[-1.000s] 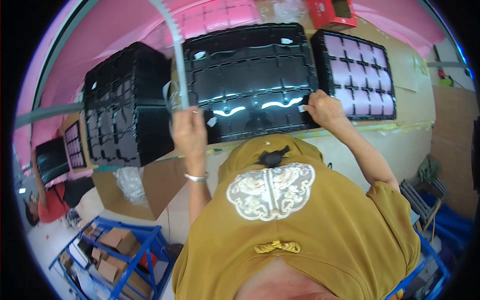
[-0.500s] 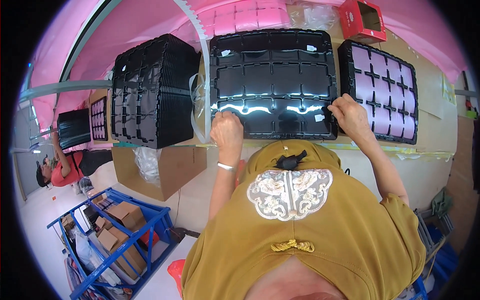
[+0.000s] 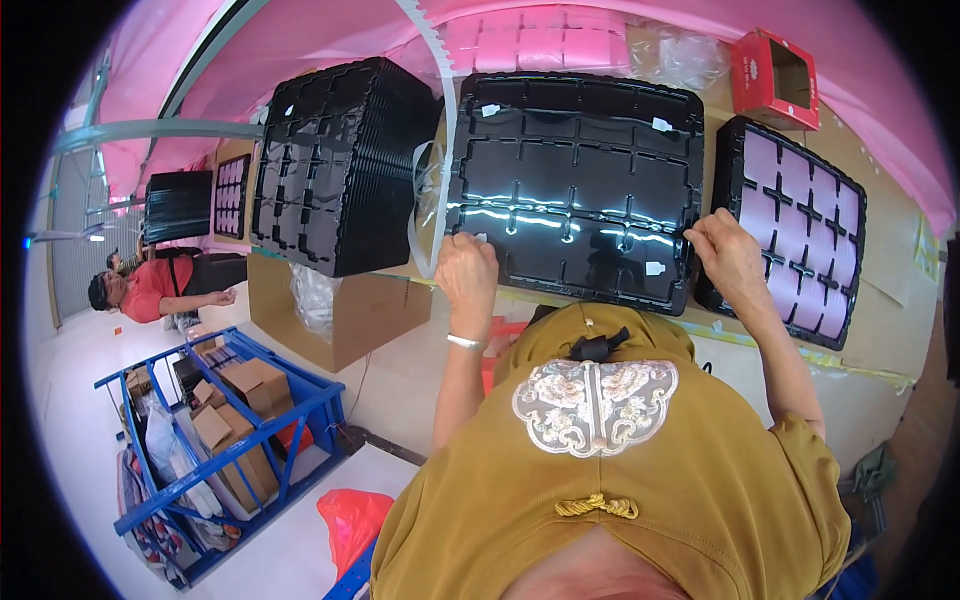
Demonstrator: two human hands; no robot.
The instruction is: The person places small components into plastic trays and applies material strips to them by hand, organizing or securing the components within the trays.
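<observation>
A glossy black plastic tray, shallow and divided into cells, lies before me with small white tags on it. The fingers of my left hand are closed at its near left edge. At the right edge, my right hand pinches the rim between thumb and fingers. To the left rises a tall stack of similar black trays. Close beside my right hand is another black tray holding lilac sheets, parted by black cross-shaped dividers.
A red box with an open window stands far right. Left of my tray hangs a pale toothed strip. Below the table are a cardboard box and a blue metal cart with cartons. Another person is at far left.
The whole view has shifted and tilted, so the table appears further right. Both hands stay at the tray's edges. The other person's arm has come down from the black stack.
</observation>
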